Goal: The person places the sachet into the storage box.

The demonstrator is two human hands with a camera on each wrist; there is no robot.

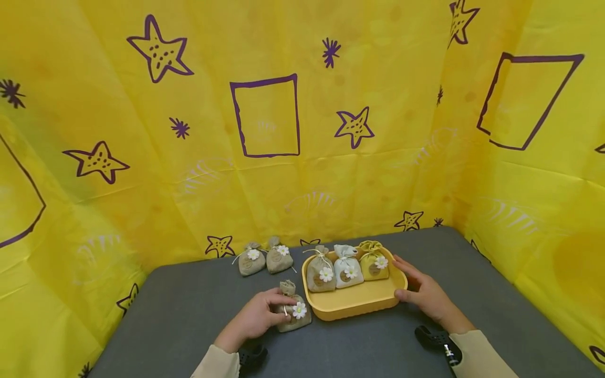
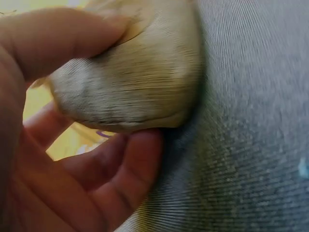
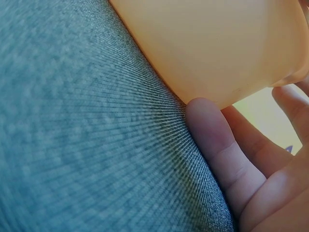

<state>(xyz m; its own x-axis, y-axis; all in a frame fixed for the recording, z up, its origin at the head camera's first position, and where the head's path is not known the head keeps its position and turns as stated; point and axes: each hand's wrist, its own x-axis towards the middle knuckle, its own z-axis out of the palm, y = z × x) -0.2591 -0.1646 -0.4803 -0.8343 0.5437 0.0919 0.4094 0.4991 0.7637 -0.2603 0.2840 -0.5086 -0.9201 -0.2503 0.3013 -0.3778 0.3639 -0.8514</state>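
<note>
A yellow tray (image 1: 354,304) sits on the grey table (image 1: 189,310) and holds three small drawstring pouches with white daisies: a beige one (image 1: 320,273), a white one (image 1: 347,266) and a mustard one (image 1: 373,261). My right hand (image 1: 420,294) holds the tray's right rim, thumb against its outer wall (image 3: 217,53). My left hand (image 1: 257,315) grips another beige pouch (image 1: 294,310) on the table just left of the tray; the left wrist view shows its fingers curled round the pouch (image 2: 135,82).
Two more beige pouches (image 1: 264,258) stand at the back of the table near the yellow star-printed backdrop (image 1: 264,131), which encloses the table on three sides. Bare grey surface lies in front of the tray and to both sides.
</note>
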